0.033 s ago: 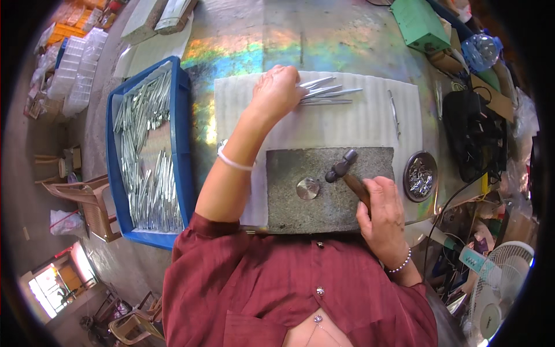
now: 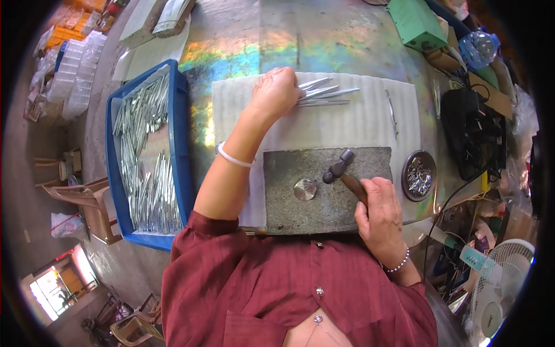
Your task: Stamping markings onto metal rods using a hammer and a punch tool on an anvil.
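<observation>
My left hand is closed at the near ends of several thin silvery metal rods, which fan out to its right on a white foam sheet. Its fingertips are hidden behind the knuckles. In my right hand is the wooden handle of a hammer; its dark head rests over a rough grey slab. A shiny round metal disc lies on the slab, left of the hammer head. One more slim metal piece lies apart on the foam, to the right.
A blue tray full of similar rods stands at the left. Right of the slab is a dark round dish of small metal bits. Farther right are a black bag-like object, a cable, a green metal box and a white fan.
</observation>
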`<action>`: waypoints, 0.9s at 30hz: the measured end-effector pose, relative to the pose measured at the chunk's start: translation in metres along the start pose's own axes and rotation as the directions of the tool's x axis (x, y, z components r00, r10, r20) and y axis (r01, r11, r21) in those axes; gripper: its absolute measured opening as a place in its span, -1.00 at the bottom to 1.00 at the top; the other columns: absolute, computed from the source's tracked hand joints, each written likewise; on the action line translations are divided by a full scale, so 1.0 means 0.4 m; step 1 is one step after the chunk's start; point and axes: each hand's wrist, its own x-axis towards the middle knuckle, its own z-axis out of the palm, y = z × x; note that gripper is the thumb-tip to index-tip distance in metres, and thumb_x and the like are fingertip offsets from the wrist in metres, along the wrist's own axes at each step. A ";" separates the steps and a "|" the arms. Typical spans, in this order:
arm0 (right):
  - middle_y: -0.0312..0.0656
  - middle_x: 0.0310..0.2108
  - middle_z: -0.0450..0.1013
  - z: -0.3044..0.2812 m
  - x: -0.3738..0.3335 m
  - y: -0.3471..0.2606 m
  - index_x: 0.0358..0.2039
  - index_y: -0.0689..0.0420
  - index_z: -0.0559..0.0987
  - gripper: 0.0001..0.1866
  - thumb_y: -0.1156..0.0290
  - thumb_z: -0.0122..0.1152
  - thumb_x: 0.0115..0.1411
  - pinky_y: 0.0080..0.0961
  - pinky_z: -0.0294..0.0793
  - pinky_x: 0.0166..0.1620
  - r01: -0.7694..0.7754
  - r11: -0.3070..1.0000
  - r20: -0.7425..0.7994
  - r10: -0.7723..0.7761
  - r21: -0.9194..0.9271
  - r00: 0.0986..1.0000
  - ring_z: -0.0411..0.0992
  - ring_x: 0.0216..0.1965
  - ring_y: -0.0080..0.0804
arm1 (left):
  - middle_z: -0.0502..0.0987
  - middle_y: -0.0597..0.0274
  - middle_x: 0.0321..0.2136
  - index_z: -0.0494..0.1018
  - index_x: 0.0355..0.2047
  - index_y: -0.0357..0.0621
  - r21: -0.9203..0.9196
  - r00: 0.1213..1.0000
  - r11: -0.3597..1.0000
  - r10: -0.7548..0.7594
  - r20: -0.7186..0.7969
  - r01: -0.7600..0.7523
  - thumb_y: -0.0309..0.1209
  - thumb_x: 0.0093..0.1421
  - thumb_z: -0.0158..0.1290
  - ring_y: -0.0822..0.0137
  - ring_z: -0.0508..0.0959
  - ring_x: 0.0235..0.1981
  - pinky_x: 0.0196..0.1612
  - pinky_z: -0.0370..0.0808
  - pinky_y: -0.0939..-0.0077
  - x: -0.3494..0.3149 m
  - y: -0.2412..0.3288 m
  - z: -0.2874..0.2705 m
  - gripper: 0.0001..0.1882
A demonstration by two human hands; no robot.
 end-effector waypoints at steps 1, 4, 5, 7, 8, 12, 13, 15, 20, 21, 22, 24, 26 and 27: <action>0.01 -0.20 0.29 0.000 -0.001 0.001 -0.08 0.25 0.36 -0.54 0.58 0.14 -0.08 -0.23 0.32 -0.08 -0.010 1.000 0.006 0.010 0.015 1.000 0.31 -0.16 -0.04 | 0.53 0.01 -0.36 0.51 -0.39 -0.18 0.054 0.985 0.994 -0.100 0.138 0.093 -0.28 -0.06 0.20 0.05 0.52 -0.23 -0.17 0.43 0.26 0.018 0.002 0.010 -0.73; -0.01 -0.27 0.28 -0.001 0.002 0.006 -0.13 0.25 0.36 -0.58 0.61 0.08 -0.09 -0.21 0.31 -0.11 -0.037 0.998 -0.002 0.037 0.043 0.999 0.30 -0.20 -0.05 | 0.55 -0.01 -0.38 0.51 -0.42 -0.21 0.051 0.961 0.996 -0.086 0.261 0.076 -0.26 -0.08 0.22 0.05 0.53 -0.24 -0.16 0.43 0.27 0.040 -0.002 0.004 -0.70; -0.03 -0.28 0.27 -0.001 0.002 0.009 -0.14 0.25 0.35 -0.58 0.59 0.11 -0.10 -0.23 0.33 -0.14 -0.033 0.999 0.019 0.032 0.029 0.999 0.31 -0.21 -0.08 | 0.55 -0.02 -0.45 0.49 -0.47 -0.24 0.050 0.972 0.999 -0.027 0.232 0.016 -0.28 -0.07 0.21 0.03 0.54 -0.28 -0.18 0.43 0.26 0.037 -0.001 0.006 -0.73; -0.05 -0.30 0.26 -0.008 0.004 0.012 -0.15 0.25 0.35 -0.58 0.57 0.13 -0.10 -0.25 0.34 -0.17 -0.025 1.000 0.038 0.025 0.014 0.999 0.31 -0.22 -0.11 | 0.55 -0.02 -0.46 0.48 -0.50 -0.25 0.041 0.978 0.999 -0.009 0.209 0.000 -0.30 -0.07 0.20 0.03 0.54 -0.28 -0.19 0.43 0.26 0.033 -0.007 0.012 -0.74; -0.05 -0.31 0.26 -0.011 0.004 0.012 -0.15 0.25 0.35 -0.59 0.56 0.13 -0.09 -0.25 0.35 -0.18 -0.024 0.999 0.044 0.022 0.023 0.999 0.32 -0.23 -0.10 | 0.55 -0.03 -0.48 0.48 -0.53 -0.26 0.030 0.983 1.000 0.003 0.182 -0.009 -0.31 -0.07 0.20 0.03 0.54 -0.28 -0.20 0.44 0.26 0.029 -0.011 0.014 -0.76; -0.02 -0.30 0.25 -0.014 -0.005 0.019 -0.15 0.23 0.34 -0.61 0.56 0.11 -0.07 -0.25 0.39 -0.26 -0.060 0.991 0.053 0.054 0.117 0.997 0.35 -0.29 -0.07 | 0.54 -0.02 -0.53 0.46 -0.56 -0.27 -0.008 0.996 0.997 0.082 0.021 -0.082 -0.37 -0.06 0.18 0.06 0.55 -0.36 -0.29 0.46 0.29 -0.002 -0.011 0.000 -0.80; -0.02 -0.30 0.25 -0.014 -0.009 0.022 -0.15 0.23 0.34 -0.61 0.56 0.11 -0.07 -0.25 0.39 -0.26 -0.067 0.991 0.050 0.062 0.113 0.997 0.35 -0.29 -0.07 | 0.53 -0.01 -0.55 0.45 -0.55 -0.27 -0.060 0.998 0.997 0.047 -0.047 -0.050 -0.39 -0.05 0.17 0.08 0.55 -0.42 -0.33 0.46 0.31 -0.010 -0.002 -0.009 -0.82; -0.01 -0.31 0.29 -0.016 -0.016 0.025 -0.17 0.23 0.34 -0.65 0.57 0.10 -0.03 -0.24 0.40 -0.31 -0.134 0.936 0.057 0.122 0.326 0.991 0.38 -0.35 -0.04 | 0.50 0.06 -0.62 0.44 -0.54 -0.27 -0.143 0.981 0.988 0.026 -0.195 -0.055 -0.43 -0.04 0.17 0.23 0.52 -0.58 -0.45 0.44 0.40 -0.039 0.016 -0.041 -0.84; -0.06 -0.46 0.33 -0.016 -0.035 0.065 -0.22 0.22 0.35 -0.78 0.57 0.06 0.09 -0.34 0.38 -0.36 -0.207 0.856 -0.075 0.273 0.474 0.959 0.38 -0.47 -0.13 | 0.46 0.32 -0.57 0.46 -0.42 -0.28 -0.498 0.956 0.862 -0.060 -0.287 -0.096 -0.51 0.10 0.10 0.57 0.42 -0.52 -0.42 0.37 0.68 -0.163 0.067 -0.123 -0.92; -0.11 -0.52 0.34 -0.020 -0.037 0.078 -0.23 0.22 0.36 -0.82 0.56 0.04 0.13 -0.38 0.36 -0.38 -0.264 0.815 -0.107 0.367 0.516 0.924 0.38 -0.51 -0.22 | 0.44 0.36 -0.54 0.44 -0.41 -0.29 -0.550 0.958 0.829 -0.073 -0.277 -0.096 -0.52 0.12 0.09 0.57 0.42 -0.48 -0.38 0.37 0.70 -0.196 0.072 -0.136 -0.92; -0.19 -0.55 0.33 -0.024 -0.037 0.099 -0.24 0.19 0.35 -0.86 0.56 0.01 0.16 -0.47 0.33 -0.44 -0.183 0.840 -0.240 0.343 0.511 0.908 0.34 -0.54 -0.44 | 0.43 0.36 -0.50 0.43 -0.39 -0.30 -0.592 0.960 0.802 -0.099 -0.263 -0.079 -0.53 0.13 0.08 0.57 0.41 -0.46 -0.35 0.37 0.70 -0.228 0.074 -0.147 -0.92; -0.23 -0.54 0.36 -0.029 -0.058 0.152 -0.25 0.19 0.36 -0.87 0.56 -0.01 0.16 -0.54 0.31 -0.47 -0.275 0.534 -0.108 0.578 0.799 0.809 0.32 -0.55 -0.57 | 0.43 0.39 -0.45 0.42 -0.34 -0.27 -0.705 0.960 0.709 -0.178 -0.215 -0.027 -0.56 0.13 0.06 0.60 0.39 -0.43 -0.33 0.35 0.74 -0.292 0.074 -0.157 -0.92; -0.22 -0.52 0.37 -0.041 -0.068 0.238 -0.28 0.20 0.39 -0.88 0.56 0.02 0.14 -0.56 0.31 -0.48 -0.284 0.672 -0.247 0.580 0.684 0.777 0.32 -0.57 -0.57 | 0.43 0.40 -0.45 0.43 -0.32 -0.27 -0.750 0.974 0.661 -0.175 -0.145 0.007 -0.60 0.12 0.06 0.61 0.39 -0.43 -0.32 0.33 0.77 -0.336 0.064 -0.160 -0.90; -0.21 -0.50 0.39 -0.048 -0.068 0.267 -0.31 0.22 0.42 -0.89 0.55 0.05 0.12 -0.58 0.30 -0.49 -0.291 0.781 -0.374 0.545 0.553 0.751 0.32 -0.58 -0.58 | 0.43 0.40 -0.45 0.43 -0.32 -0.27 -0.752 0.974 0.659 -0.172 -0.145 0.004 -0.60 0.12 0.06 0.61 0.39 -0.43 -0.32 0.33 0.77 -0.360 0.068 -0.162 -0.90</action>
